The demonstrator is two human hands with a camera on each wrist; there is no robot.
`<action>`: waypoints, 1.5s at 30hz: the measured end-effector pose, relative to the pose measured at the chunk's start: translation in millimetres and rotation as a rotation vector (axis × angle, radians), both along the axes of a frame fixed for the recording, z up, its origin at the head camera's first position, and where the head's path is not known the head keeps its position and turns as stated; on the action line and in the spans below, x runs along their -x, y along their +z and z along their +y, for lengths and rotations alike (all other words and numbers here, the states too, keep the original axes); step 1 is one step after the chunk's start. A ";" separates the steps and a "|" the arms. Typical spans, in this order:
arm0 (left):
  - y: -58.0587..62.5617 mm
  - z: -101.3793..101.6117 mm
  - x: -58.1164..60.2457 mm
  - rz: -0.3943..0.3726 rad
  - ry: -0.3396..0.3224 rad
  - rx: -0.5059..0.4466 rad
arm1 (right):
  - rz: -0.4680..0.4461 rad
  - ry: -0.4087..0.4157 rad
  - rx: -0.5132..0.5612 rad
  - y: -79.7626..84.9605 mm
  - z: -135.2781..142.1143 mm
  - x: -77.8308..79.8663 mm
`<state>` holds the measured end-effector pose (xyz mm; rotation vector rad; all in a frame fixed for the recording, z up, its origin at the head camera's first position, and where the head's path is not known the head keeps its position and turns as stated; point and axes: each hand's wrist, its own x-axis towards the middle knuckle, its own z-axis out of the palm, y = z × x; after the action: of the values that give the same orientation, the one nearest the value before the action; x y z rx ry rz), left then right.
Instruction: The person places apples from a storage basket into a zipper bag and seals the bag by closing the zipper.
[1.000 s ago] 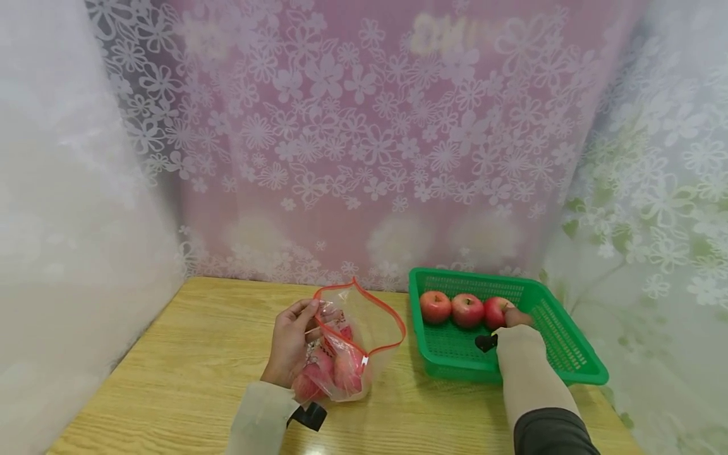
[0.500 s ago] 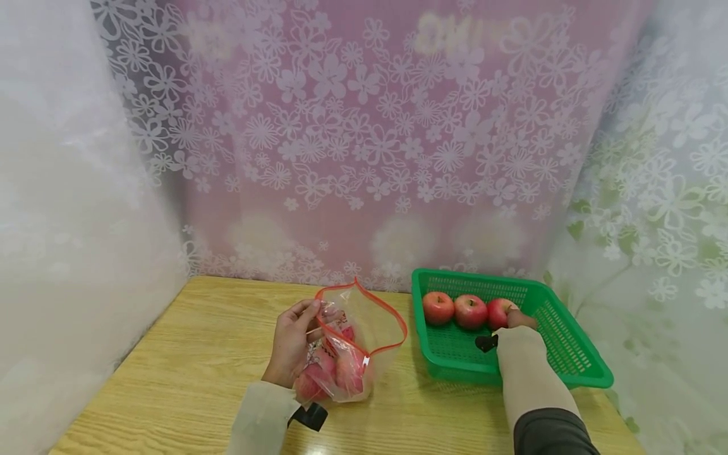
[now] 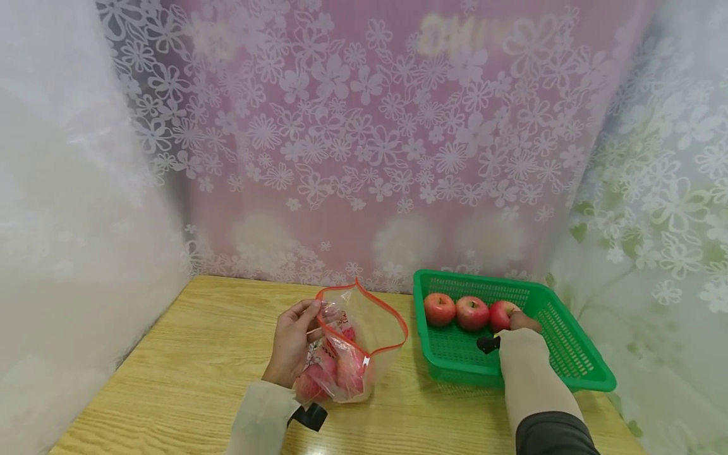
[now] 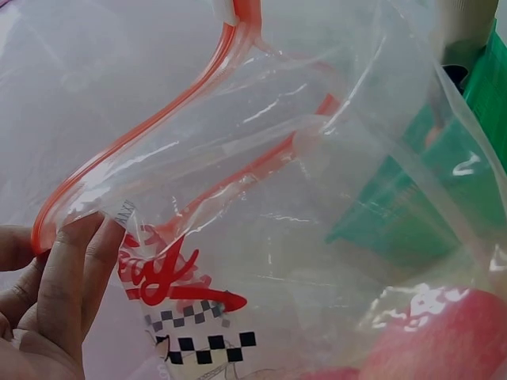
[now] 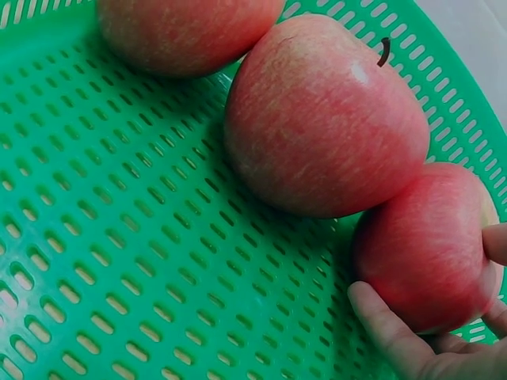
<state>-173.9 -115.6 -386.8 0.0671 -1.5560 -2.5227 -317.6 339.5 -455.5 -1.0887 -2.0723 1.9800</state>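
Observation:
My left hand (image 3: 291,347) pinches the edge of a clear plastic zip bag (image 3: 370,325) with a red zip strip and a white slider. The bag's mouth gapes, and several red apples (image 3: 349,373) lie inside it. Red lettering and a black check pattern (image 4: 210,347) show on the bag in the left wrist view. Inside a green basket (image 3: 455,354), my right hand (image 3: 524,322) holds the rightmost apple (image 5: 432,245), thumb and fingers on either side of it. Two more apples, a middle one (image 3: 472,313) and a left one (image 3: 440,309), sit in a row beside it.
The basket has slotted walls and stands at the right of the wooden table (image 3: 188,354). A pink floral curtain (image 3: 341,158) hangs behind the table. Pale sheets flank it, the right sheet (image 3: 643,284) close to the basket.
The head view has shifted slightly, so the basket appears a little farther right. Both hands keep their holds on the bag and the apple.

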 end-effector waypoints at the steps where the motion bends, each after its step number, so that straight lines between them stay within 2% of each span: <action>1: 0.1 0.0 0.1 0.000 0.001 0.004 | 0.000 -0.002 0.004 -0.2 0.3 0.3; 10: 0.7 -0.4 0.1 0.011 -0.017 0.000 | -0.023 0.000 -0.048 -2.4 3.6 3.4; 19: 0.0 -0.1 -0.8 -0.004 -0.016 -0.003 | -0.029 0.007 -0.029 -0.3 4.5 -2.4; 28: 0.6 0.0 -1.5 -0.011 -0.007 0.020 | 0.020 -0.026 0.042 -1.7 6.0 -2.0; 30: 1.2 -0.2 -2.0 -0.016 -0.004 0.020 | 0.022 -0.022 0.019 -2.0 6.5 -1.2; 31: 1.4 -0.3 -2.4 -0.019 -0.003 0.021 | 0.010 0.003 -0.029 -1.8 7.0 -0.7; 35: 1.5 -0.5 -2.9 -0.026 0.002 0.024 | -0.008 0.057 -0.108 4.1 6.1 -2.7; 37: 1.0 -0.5 -3.0 -0.028 0.004 0.028 | 0.002 0.056 -0.085 7.3 4.9 -4.6; 41: 0.0 -0.5 -3.0 -0.028 0.011 0.037 | 0.050 0.005 0.024 10.2 2.4 -7.4; 45: -0.3 -0.9 -2.9 -0.024 0.010 0.038 | 0.075 -0.006 0.058 10.1 3.3 -6.9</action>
<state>-171.0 -116.5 -387.0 0.0998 -1.6072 -2.4931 -310.7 342.8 -445.4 -1.0124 -1.9853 2.0565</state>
